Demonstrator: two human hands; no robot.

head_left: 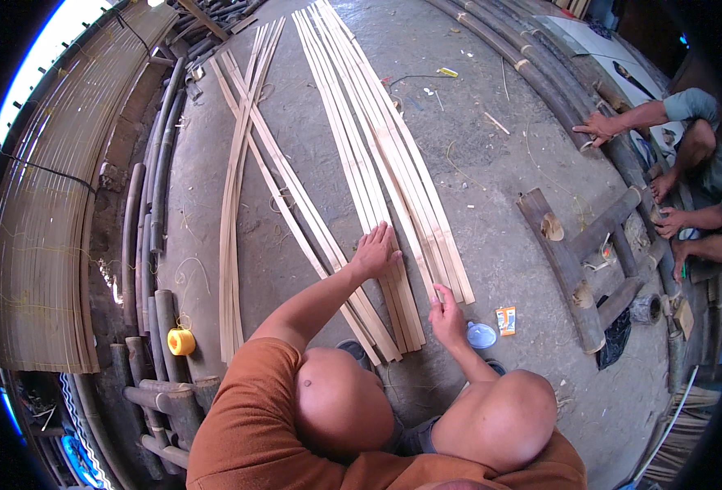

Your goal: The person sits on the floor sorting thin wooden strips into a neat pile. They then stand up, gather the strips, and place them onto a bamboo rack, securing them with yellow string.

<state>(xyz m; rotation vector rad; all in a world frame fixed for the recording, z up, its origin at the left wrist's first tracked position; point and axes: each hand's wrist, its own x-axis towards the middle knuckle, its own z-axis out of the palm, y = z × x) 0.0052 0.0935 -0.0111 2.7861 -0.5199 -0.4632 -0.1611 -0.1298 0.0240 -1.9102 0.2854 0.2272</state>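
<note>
Bamboo strips (340, 122), pale, flat and narrow, lie lengthwise on the floor before the person, running from near the knees to the far part of the workspace. Their faces are smooth and cream-coloured, with straight edges and faint darker bands across the grain. The central strips lie side by side in 2 long groups, while to the left 2 thinner bundles (233, 196) cross near their far ends in a slender X.

The left hand (375, 251) lies palm down across the nearer group, its fingers extended over the flat wood and closed around nothing. The right hand (449, 321) is at the near ends of the other group, index finger extended and the rest loosely curled; whether it pinches a strip I cannot tell.

Grey concrete floor (475, 212) shows a rough, stained surface with scattered fibres. Beside the right hand are a round, pale blue plastic piece (481, 335) and an orange-and-white packet (505, 321). Farther right, a thick, dark bamboo frame (561, 265) has rounded poles with cut holes; beyond it, a co-worker's hand (599, 127) reaches to a pole. On the left, a yellow twine spool (181, 342) sits near round bamboo poles (135, 245) and a slatted screen (59, 204).
</note>
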